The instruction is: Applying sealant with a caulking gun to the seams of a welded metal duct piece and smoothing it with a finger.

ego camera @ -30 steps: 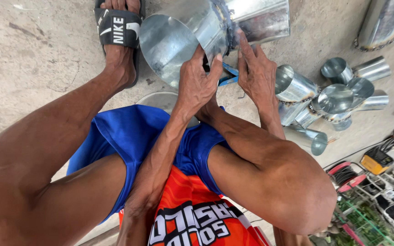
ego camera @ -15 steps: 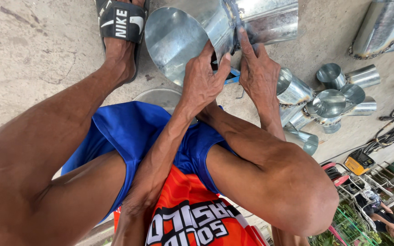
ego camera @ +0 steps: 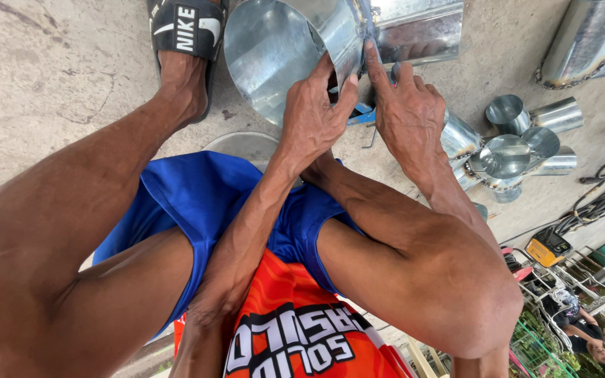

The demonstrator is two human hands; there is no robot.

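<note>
The big sheet-metal duct piece (ego camera: pixel 281 49) lies on the concrete floor (ego camera: pixel 50 77), just beside the sandalled foot (ego camera: pixel 183 42). The left hand (ego camera: pixel 313 115) grips its rim; the right hand (ego camera: pixel 404 112) presses its seam, fingers extended. Smaller metal fittings (ego camera: pixel 509 150) sit right of the duct.

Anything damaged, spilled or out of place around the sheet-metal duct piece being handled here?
Nothing stands out. Both the left hand and right hand rest on the sheet-metal duct piece; the small metal fittings lie heaped loosely on the concrete floor, no visible dents.
</note>
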